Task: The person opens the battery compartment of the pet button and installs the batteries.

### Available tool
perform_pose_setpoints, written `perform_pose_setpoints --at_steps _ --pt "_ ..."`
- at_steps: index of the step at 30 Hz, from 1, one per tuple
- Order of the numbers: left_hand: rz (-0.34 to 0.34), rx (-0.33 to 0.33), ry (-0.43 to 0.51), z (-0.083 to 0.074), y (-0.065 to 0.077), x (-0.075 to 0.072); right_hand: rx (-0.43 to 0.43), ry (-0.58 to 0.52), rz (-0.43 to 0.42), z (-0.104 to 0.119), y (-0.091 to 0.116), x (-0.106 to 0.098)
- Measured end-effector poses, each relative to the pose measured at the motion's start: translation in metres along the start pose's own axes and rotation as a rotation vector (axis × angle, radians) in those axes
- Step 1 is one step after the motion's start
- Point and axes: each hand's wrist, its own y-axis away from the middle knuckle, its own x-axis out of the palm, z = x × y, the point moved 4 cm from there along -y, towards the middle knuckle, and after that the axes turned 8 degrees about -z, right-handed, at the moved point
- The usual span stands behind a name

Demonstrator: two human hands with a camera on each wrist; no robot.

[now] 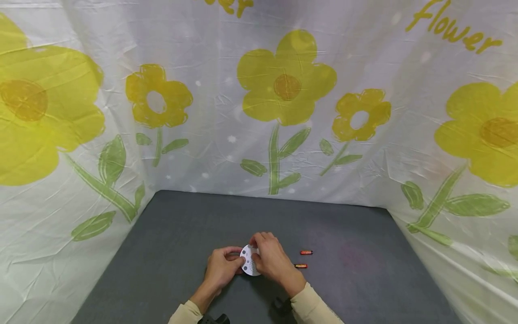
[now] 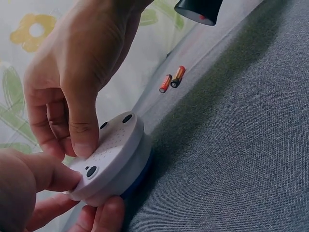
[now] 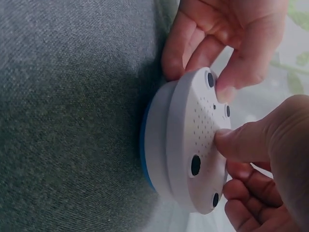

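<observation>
A round white device (image 1: 249, 266) is held between both hands over the grey table, its flat face up. Small black feet and a field of tiny holes mark that face, and the right wrist view shows a blue band (image 3: 144, 145) along its underside. My left hand (image 1: 221, 267) grips the left rim, thumb on the face and fingers at the side and below. From the other side, my right hand (image 1: 276, 260) holds the device with its thumb pressed on the holed face and its fingers curled at the far edge.
Two small red batteries, one farther back (image 1: 306, 252) and one nearer (image 1: 301, 266), lie right of the right hand. The dark grey table (image 1: 194, 220) is bounded by white curtains (image 1: 210, 148) with yellow flowers. A black wrist-worn piece (image 2: 199, 10) hangs at the right wrist.
</observation>
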Motion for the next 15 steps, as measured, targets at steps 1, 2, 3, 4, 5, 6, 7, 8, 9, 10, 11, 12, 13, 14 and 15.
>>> perform_pose_setpoints --at_steps 1,2,3,4,5,6,7,8,9,10,11,12,13,14,15 --pt "-0.002 0.0 0.0 0.0 0.0 0.0002 -0.002 -0.003 0.001 0.0001 -0.0004 -0.0003" --pt "-0.006 0.001 -0.003 -0.0003 0.0001 0.0003 -0.005 -0.004 0.001 0.0001 -0.0007 -0.0005" --pt "-0.009 0.002 -0.005 -0.0005 0.0001 0.0003 -0.006 -0.006 0.001 0.0003 -0.0011 -0.0008" --pt "-0.012 0.004 -0.008 -0.0005 0.0001 0.0002 -0.008 -0.006 0.001 0.0005 -0.0013 -0.0008" --pt "-0.015 0.004 -0.01 -0.0005 0.0 0.0001 -0.009 -0.008 0.003 0.0008 -0.0012 -0.001" --pt "-0.018 0.003 -0.014 -0.0002 0.0001 0.0001 -0.006 -0.011 0.006 0.001 -0.0011 -0.0011" --pt "-0.02 0.0 -0.017 0.0 0.0002 0.0001 -0.005 -0.012 0.008 0.0013 -0.0007 -0.0011" --pt "-0.023 -0.003 -0.019 0.0002 0.0003 0.0001 -0.003 -0.013 0.01 0.0016 0.0 -0.0011" --pt "-0.024 -0.006 -0.018 0.0005 0.0005 0.0001 0.002 -0.015 0.01 0.0017 0.0006 -0.001" --pt "-0.025 -0.009 -0.018 0.0007 0.0006 0.0 0.008 -0.02 0.009 0.0018 0.0014 -0.0009" --pt "-0.026 -0.013 -0.015 0.0008 0.0007 0.0001 0.014 -0.027 0.003 0.0019 0.002 -0.0009" --pt "-0.026 -0.016 -0.011 0.0009 0.0007 0.0002 0.022 -0.037 -0.005 0.002 0.0026 -0.0009" --pt "-0.027 -0.018 -0.008 0.0008 0.0006 0.0001 0.031 -0.049 -0.015 0.0019 0.0031 -0.0007" --pt "-0.028 -0.018 -0.006 0.0008 0.0004 0.0001 0.039 -0.063 -0.027 0.0019 0.0033 -0.0007" --pt "-0.028 -0.02 -0.003 0.0008 0.0001 0.0001 0.047 -0.08 -0.038 0.0018 0.0034 -0.0006"
